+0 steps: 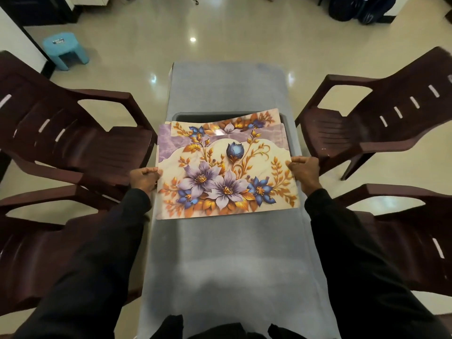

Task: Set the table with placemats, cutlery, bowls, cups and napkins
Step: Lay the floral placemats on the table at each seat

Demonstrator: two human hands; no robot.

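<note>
A floral placemat (pixel 227 172) with purple and blue flowers and gold leaves is held over the narrow table (pixel 232 253), which is covered in a grey-blue cloth. My left hand (pixel 144 178) grips its left edge and my right hand (pixel 304 168) grips its right edge. Behind it, more placemats (pixel 244 123) of the same pattern lie across a dark tray or bin (pixel 195 116), whose contents are hidden.
Dark brown plastic chairs stand on both sides: two on the left (pixel 73 133) (pixel 49 253) and two on the right (pixel 381 123) (pixel 403 241). A light blue stool (pixel 64 48) sits on the glossy floor at far left. Dark bags (pixel 362 8) lie at the back right.
</note>
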